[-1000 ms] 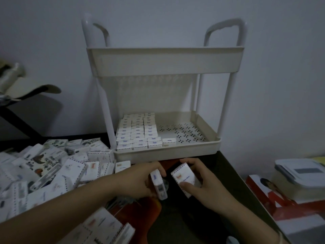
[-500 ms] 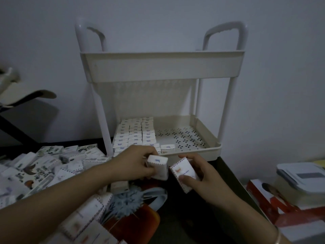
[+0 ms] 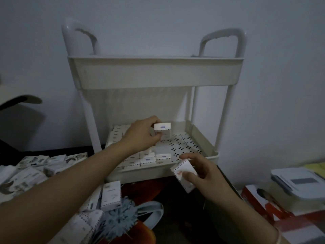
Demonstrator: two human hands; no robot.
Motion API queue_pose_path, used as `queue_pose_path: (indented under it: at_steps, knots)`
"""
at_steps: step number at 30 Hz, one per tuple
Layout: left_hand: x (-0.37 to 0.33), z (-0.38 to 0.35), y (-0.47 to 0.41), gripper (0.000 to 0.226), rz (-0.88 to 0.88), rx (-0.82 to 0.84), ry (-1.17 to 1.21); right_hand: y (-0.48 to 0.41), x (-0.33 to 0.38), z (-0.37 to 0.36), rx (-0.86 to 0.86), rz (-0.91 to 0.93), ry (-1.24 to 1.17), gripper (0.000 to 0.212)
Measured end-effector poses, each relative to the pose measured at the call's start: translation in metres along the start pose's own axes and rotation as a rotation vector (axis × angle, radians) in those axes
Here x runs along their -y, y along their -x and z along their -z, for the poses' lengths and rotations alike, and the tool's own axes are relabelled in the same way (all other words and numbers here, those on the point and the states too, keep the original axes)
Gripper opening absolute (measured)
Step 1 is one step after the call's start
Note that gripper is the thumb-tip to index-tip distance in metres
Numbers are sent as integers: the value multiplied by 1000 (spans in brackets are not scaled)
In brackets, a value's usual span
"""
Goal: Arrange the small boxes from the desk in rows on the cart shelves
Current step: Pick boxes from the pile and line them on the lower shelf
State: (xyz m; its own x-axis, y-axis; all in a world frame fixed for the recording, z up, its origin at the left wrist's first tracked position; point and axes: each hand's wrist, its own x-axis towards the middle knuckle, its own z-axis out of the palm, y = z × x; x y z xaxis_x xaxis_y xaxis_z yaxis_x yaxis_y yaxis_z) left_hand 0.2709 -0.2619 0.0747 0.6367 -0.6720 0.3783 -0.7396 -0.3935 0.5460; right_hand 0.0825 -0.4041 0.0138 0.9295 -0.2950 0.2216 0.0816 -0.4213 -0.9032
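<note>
A cream two-tier cart (image 3: 154,73) stands on the dark desk against the wall. Rows of small white boxes (image 3: 147,160) fill the left part of its lower shelf (image 3: 182,147), whose right part is bare perforated floor. My left hand (image 3: 140,136) reaches into that shelf and grips a small white box (image 3: 162,128) above the rows. My right hand (image 3: 202,173) holds another small white box (image 3: 184,175) just in front of the shelf's front rim. A heap of loose small boxes (image 3: 35,171) lies on the desk at the left.
A blue pom-pom ornament (image 3: 119,219) on an orange object sits at the desk's front edge, with boxes (image 3: 110,196) beside it. At the right lie a red carton (image 3: 274,208) and a white lidded container (image 3: 299,187). The cart's top shelf shows no contents from here.
My left hand has risen from the desk into the lower shelf with its box. My right hand has moved up toward the shelf rim with the other box.
</note>
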Motion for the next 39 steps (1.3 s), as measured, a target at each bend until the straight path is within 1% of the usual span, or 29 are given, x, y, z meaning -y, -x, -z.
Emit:
queue_pose_path:
  at_steps: [3,6,8,11,13,17,20,22,26,28,30,33,35,39]
  knots:
    - [9,-18,-2,18,-24,-58,-176,-1,-6,2,-5,-13,44,38]
    - [17,-29,0,16,-24,-8,-327,-5,-9,6,-1,-19,29,34]
    - [23,-31,2,17,-17,40,-343,-8,-10,7,-7,-19,25,31]
    - [32,-31,2,26,-1,106,-377,-14,-11,9,-33,-29,12,29]
    - [37,-31,1,24,2,123,-403,-22,-9,9,-119,-11,4,27]
    - [41,-31,0,23,1,180,-376,-53,-1,9,-331,77,-41,26]
    - [38,-31,2,26,-19,210,-361,-81,-5,7,-403,54,-1,27]
    - [37,-29,4,31,-14,205,-335,-98,-9,4,-425,57,96,27]
    - [36,-24,8,23,-17,199,-313,-118,-6,-6,-333,132,174,22]
    - [35,-22,11,21,-42,201,-347,-121,-4,-12,-229,127,245,20]
    - [35,-20,15,24,-57,197,-382,-125,-8,-18,-122,121,251,20]
    - [36,-14,22,26,-69,129,-388,-129,-18,-24,16,86,276,25]
    - [35,-5,27,24,-40,73,-375,-129,-19,-27,75,55,279,28]
    - [29,17,39,20,-18,36,-337,-131,-20,-34,151,-34,301,22]
